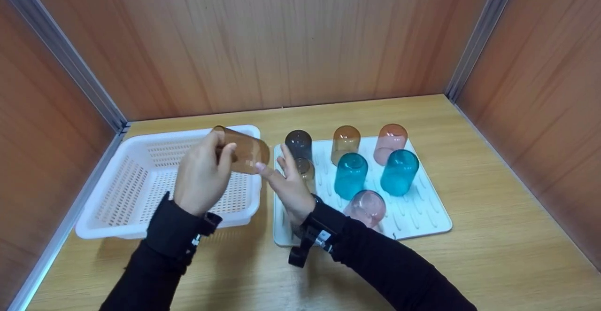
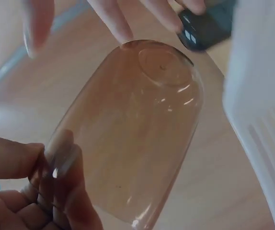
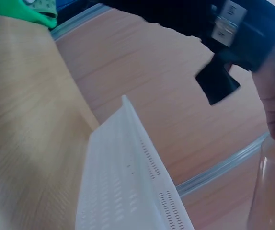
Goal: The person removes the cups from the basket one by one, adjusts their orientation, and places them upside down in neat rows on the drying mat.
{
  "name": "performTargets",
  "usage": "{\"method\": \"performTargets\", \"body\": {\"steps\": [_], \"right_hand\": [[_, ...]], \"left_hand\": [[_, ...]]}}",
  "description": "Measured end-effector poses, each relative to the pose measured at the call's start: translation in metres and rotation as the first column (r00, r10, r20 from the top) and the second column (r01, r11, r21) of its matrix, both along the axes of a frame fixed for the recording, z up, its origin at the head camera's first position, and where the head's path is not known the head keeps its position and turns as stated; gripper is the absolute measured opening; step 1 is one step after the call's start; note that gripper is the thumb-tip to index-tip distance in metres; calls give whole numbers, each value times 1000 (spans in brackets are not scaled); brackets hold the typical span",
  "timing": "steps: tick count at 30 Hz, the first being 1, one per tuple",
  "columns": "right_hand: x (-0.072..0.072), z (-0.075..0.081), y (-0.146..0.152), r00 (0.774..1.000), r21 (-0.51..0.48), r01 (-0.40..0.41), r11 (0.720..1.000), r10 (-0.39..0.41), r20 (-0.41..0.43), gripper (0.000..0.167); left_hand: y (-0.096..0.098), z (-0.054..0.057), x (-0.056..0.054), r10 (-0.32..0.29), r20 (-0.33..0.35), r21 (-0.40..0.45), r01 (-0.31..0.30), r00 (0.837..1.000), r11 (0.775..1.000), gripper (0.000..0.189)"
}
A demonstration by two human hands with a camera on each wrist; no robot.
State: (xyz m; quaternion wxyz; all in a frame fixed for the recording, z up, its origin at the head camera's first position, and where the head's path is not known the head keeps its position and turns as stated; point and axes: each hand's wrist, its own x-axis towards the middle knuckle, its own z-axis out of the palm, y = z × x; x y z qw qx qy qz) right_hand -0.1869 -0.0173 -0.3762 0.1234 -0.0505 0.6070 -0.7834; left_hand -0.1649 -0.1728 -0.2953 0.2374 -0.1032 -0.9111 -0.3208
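My left hand (image 1: pixel 202 174) pinches an amber glass (image 1: pixel 246 153) by its rim, thumb outside and fingers inside, as the left wrist view shows. The tumbler is tilted on its side in the air over the right edge of a white plastic basket (image 1: pixel 257 198), its closed base pointing right. My right hand (image 1: pixel 293 189) has its fingers spread beside that base, a fingertip right at it. Below the right hand lies a white drying mat (image 1: pixel 422 217). A smoky glass (image 1: pixel 306 169) on it is partly hidden behind the right hand.
Upside down on the mat stand a dark grey glass (image 1: pixel 298 143), an amber tumbler (image 1: pixel 346 142), an orange-pink glass (image 1: pixel 390 142), two teal glasses (image 1: pixel 351 177) and a pink glass (image 1: pixel 368 207). Wood-look panels (image 1: pixel 291 43) enclose the table (image 1: pixel 493 236).
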Motion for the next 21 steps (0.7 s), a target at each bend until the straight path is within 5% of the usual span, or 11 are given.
{"method": "performTargets", "body": {"steps": [5, 10, 12, 21], "right_hand": [[-1, 1, 13, 1000, -190, 9, 982, -8, 7, 70], [5, 3, 27, 992, -311, -3, 950, -37, -120, 56], [7, 5, 33, 984, -309, -11, 951, -45, -174, 54], [14, 18, 64, 935, -82, -4, 997, -26, -353, 54]], "left_hand": [[16, -4, 9, -120, 83, 203, 101, 989, 974, 13], [25, -15, 8, -249, 159, 454, 153, 955, 878, 12], [28, -20, 9, -282, 158, 513, 166, 946, 842, 13], [45, -35, 16, -354, 68, 616, 239, 933, 750, 16]]}}
